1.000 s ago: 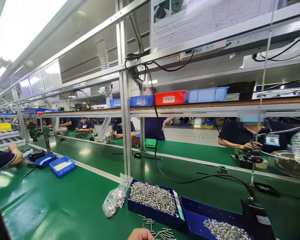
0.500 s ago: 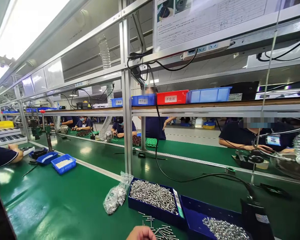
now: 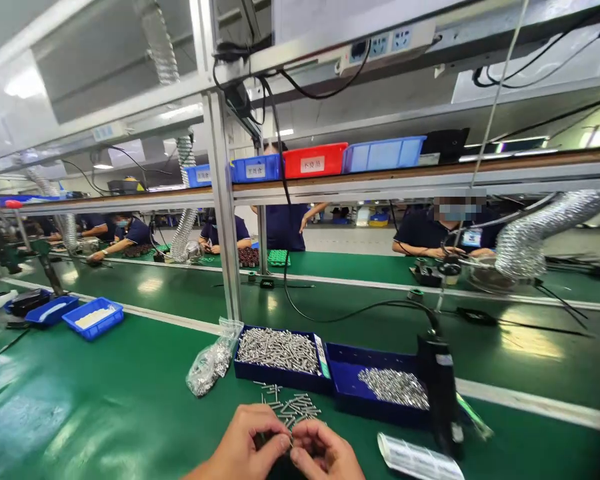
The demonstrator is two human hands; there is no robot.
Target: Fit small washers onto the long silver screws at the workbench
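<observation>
My left hand (image 3: 253,440) and my right hand (image 3: 325,448) meet fingertip to fingertip low in the view, just in front of loose screws (image 3: 300,405) on the green bench. The left thumb and index finger pinch a thin metal piece that looks like a screw (image 3: 291,439). Closed thumb and fingers of the right hand press at the same spot; what they hold is too small to make out. Behind the hands stands a dark blue box full of screws (image 3: 277,350). Beside it, another blue bin (image 3: 343,373) carries a heap of small shiny washer-like parts (image 3: 395,387).
A black electric screwdriver (image 3: 437,380) hangs by its cable at right. Near it lies a roll of labels (image 3: 417,459). A clear bag of small metal parts (image 3: 210,367) sits left of the boxes. Blue trays (image 3: 94,319) lie farther left. A metal post (image 3: 223,200) rises behind.
The camera has turned down and to the right, so the boxes appear higher and more leftward. Only part of one hand showed before; now both hands are in view, brought together.
</observation>
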